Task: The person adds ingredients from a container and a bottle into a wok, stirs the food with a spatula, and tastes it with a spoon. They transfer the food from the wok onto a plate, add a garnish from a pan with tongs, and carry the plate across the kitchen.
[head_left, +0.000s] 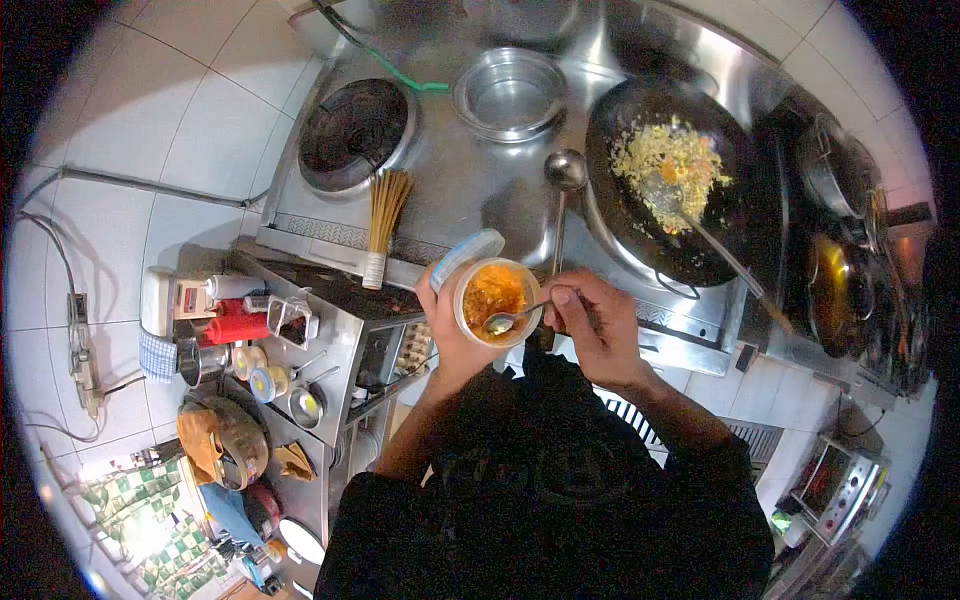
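Note:
My left hand [448,335] is wrapped round a clear plastic tub [462,318] of orange, chunky paste [495,288]. The tub's lid [468,252] sticks up beside its rim, on the left hand's side. Pinched in my right hand [598,328] is a metal spoon [512,319], its bowl inside the tub against the paste. Ahead and to the right, a black wok [727,130] holds fried rice [660,150] with yellow and orange bits. A long-handled wok spatula [722,250] rests in the wok, its head in the rice.
A ladle [566,172] lies beside the wok, near a metal basin [508,92] of liquid. A bamboo brush [387,215] stands before the left burner [355,135]. At left, a steel counter [345,345] carries bottles, a red bottle [238,328] and bowls. A pan of oil [840,290] sits far right.

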Available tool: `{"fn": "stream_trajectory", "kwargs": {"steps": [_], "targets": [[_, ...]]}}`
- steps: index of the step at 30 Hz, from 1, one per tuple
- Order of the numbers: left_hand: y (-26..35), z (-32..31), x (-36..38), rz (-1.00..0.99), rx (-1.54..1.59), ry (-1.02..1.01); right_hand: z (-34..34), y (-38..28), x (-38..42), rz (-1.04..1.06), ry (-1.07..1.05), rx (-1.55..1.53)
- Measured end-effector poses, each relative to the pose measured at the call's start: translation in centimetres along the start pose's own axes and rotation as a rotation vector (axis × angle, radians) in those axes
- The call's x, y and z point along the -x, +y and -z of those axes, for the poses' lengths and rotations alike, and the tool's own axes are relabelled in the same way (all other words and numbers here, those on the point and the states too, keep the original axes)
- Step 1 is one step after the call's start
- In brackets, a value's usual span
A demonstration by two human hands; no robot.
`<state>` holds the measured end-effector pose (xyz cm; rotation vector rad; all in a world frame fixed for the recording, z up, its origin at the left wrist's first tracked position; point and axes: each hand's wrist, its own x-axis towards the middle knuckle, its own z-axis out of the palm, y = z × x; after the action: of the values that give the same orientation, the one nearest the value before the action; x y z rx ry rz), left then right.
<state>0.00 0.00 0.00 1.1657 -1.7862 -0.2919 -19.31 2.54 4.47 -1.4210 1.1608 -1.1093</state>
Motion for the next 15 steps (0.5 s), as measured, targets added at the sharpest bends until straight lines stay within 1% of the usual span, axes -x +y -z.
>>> {"fn": "stream_trajectory", "kwargs": {"steps": [3, 6, 8, 9, 11, 12, 14, 15], "targets": [[0.1, 0.2, 0.3, 0.032, -0.025, -0.049, -0.3, 0.5, 0.2, -0.061, -0.009, -0.075], [-0.2, -0.1, 0.3, 0.021, -0.036, -0.047, -0.6, 0.9, 0.1, -0.015, -0.010, -0.074], [-0.2, -0.2, 0.4, 0.011, 0.000, -0.011, -0.9, 0.6, 0.4, -0.097, 0.008, -0.175], [-0.3, -0.1, 0.4, 0.009, 0.001, -0.011, -0.8, 0.8, 0.4, -0.096, 0.009, -0.175], [-0.2, 0.1, 0.3, 0.042, -0.011, -0.063, -0.6, 1.3, 0.4, -0.227, 0.050, -0.447], [-0.2, 0.1, 0.3, 0.042, -0.010, -0.062, -0.5, 1.6, 0.3, -0.226, 0.050, -0.446], [-0.2, 0.0, 0.4, 0.063, 0.021, -0.053, -0.6, 2.1, 0.2, -0.208, 0.154, -0.315], [-0.2, -0.1, 0.3, 0.061, 0.022, -0.053, -0.6, 2.2, 0.2, -0.207, 0.155, -0.314]]}}
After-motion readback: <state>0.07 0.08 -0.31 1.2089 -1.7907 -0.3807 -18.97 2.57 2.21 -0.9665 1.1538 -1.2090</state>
